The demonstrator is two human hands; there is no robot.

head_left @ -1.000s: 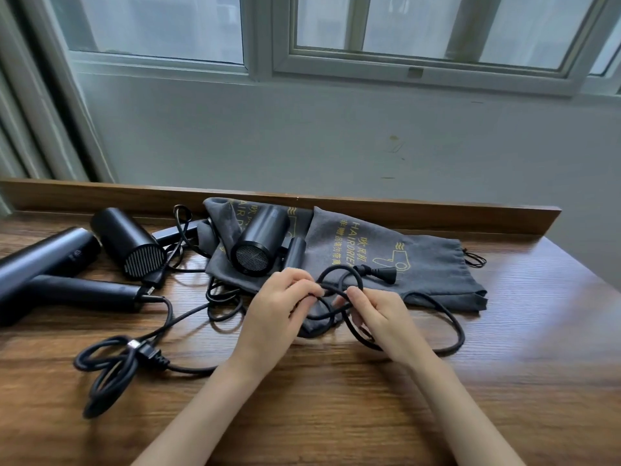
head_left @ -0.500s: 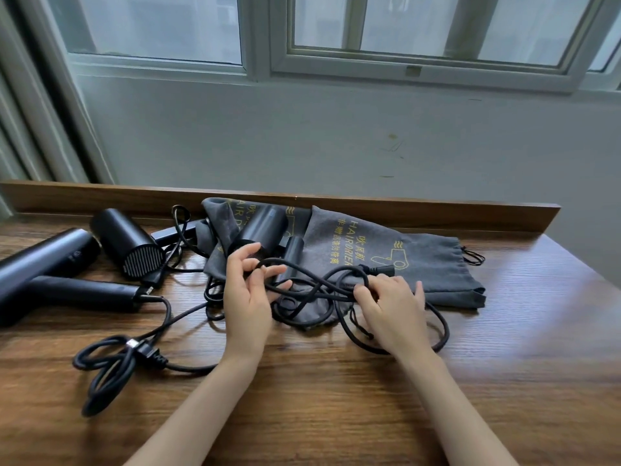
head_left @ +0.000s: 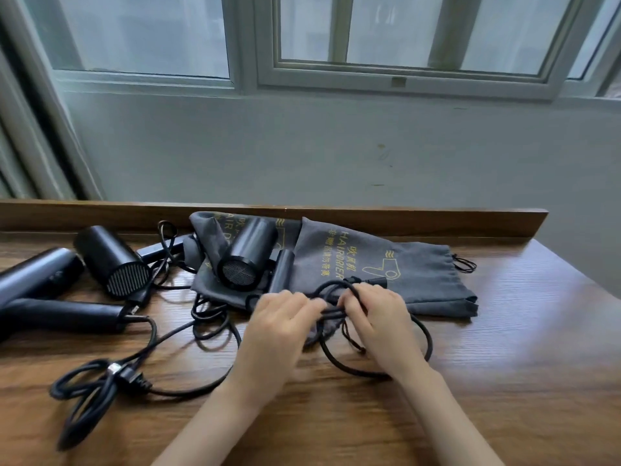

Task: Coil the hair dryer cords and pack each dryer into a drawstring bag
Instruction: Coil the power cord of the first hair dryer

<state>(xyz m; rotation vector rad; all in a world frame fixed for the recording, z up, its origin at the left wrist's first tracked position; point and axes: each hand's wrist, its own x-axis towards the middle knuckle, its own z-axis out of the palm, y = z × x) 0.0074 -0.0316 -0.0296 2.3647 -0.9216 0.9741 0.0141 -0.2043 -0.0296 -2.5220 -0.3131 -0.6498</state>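
Wooden table [head_left: 504,381], grey wall [head_left: 302,153], windows [head_left: 403,31]

I see soft, cool daylight coming through the window [head_left: 408,31], leaving pale glare on the table [head_left: 551,317] at right. The left hand [head_left: 279,331] is slightly motion-blurred, and the wide lens bends the frame edges.

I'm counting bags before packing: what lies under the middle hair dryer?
A grey drawstring bag lies under the middle dryer, its yellow print partly showing. The dryer's body covers the rest, so anything else beneath cannot be seen.
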